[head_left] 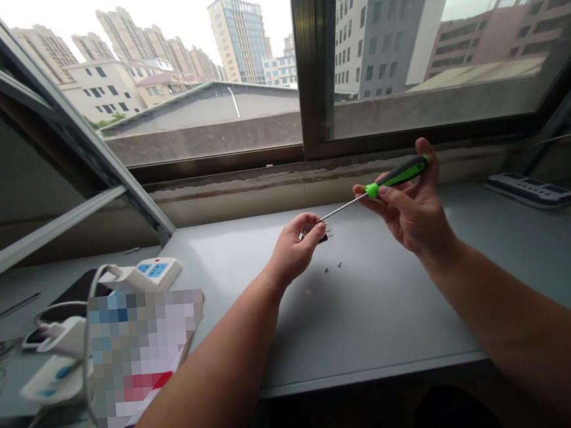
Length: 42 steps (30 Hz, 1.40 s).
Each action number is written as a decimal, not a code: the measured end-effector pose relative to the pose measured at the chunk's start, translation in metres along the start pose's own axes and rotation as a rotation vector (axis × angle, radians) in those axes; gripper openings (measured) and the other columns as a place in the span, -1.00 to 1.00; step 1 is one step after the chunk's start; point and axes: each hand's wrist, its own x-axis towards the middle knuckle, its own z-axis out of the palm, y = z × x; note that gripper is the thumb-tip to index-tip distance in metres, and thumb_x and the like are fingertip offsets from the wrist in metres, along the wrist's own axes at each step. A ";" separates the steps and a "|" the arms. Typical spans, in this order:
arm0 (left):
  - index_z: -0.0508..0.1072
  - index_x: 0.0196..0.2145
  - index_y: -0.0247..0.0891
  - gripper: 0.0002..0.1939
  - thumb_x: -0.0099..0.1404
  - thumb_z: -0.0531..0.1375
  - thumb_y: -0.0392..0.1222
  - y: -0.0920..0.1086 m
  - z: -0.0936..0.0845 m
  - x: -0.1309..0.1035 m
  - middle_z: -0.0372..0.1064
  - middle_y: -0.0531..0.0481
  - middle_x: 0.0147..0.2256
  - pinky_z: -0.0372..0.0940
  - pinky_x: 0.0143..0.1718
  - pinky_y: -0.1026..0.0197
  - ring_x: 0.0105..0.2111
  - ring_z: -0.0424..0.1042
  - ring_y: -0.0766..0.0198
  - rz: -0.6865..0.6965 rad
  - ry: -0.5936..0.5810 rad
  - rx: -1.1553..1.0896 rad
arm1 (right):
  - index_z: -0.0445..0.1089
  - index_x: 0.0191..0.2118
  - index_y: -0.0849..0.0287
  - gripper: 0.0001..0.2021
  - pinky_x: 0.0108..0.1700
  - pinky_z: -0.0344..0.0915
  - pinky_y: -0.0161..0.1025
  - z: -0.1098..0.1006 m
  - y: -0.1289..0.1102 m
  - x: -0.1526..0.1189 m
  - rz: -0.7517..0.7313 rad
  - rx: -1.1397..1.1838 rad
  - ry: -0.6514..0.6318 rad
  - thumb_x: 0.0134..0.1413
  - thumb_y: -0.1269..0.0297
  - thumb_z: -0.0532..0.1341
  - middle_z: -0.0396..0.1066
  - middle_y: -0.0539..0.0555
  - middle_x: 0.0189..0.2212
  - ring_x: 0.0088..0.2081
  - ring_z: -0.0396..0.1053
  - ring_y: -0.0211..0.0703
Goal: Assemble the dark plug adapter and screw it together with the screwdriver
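Observation:
My right hand (417, 217) holds a screwdriver (403, 173) with a green and black handle, its fingers around the handle and collar. The shaft slants down and left to my left hand (298, 246), where the tip is hidden by the fingers. Pinched in my left hand is a small black plug (323, 239), mostly covered, with thin metal prongs sticking out to the right. Two small screws (339, 264) lie on the grey table (373, 319) just below it.
On the left are white power strips (164, 271) with plugs and cables, and a blurred-out booklet or box (148, 356). Another power strip (531, 189) lies at the back right. A window (200, 135) stands behind the table, and a metal frame (141, 205) rises at the left.

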 end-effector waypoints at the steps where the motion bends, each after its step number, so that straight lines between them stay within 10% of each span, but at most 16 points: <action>1: 0.45 -0.21 -0.24 -0.70 0.35 0.25 0.07 0.000 0.000 0.000 0.41 0.02 -0.34 0.29 -0.31 0.27 -0.41 0.33 0.35 -0.004 -0.002 -0.004 | 0.06 0.25 -0.49 -0.26 0.11 0.53 0.09 0.002 0.000 -0.002 0.002 -0.006 -0.005 0.12 0.36 0.36 0.43 -0.13 -0.15 -0.10 0.57 -0.14; 17: 0.44 -0.20 -0.22 -0.71 0.37 0.24 0.08 0.001 -0.004 0.002 0.41 0.01 -0.35 0.26 -0.39 0.26 -0.40 0.31 0.31 -0.004 -0.004 0.003 | -0.31 0.39 -0.45 -0.07 0.04 0.58 0.04 0.007 -0.007 0.002 -0.064 -0.267 0.068 0.12 0.13 0.33 0.41 -0.04 -0.07 -0.11 0.58 -0.12; 42: 0.43 -0.21 -0.22 -0.72 0.39 0.21 0.06 0.003 -0.006 0.002 0.43 0.00 -0.34 0.27 -0.39 0.26 -0.40 0.32 0.31 0.008 0.041 -0.018 | -0.09 0.30 -0.42 -0.15 0.00 0.61 0.06 0.006 -0.002 0.000 -0.033 -0.121 0.098 0.06 0.30 0.39 0.44 -0.12 -0.15 -0.18 0.60 -0.14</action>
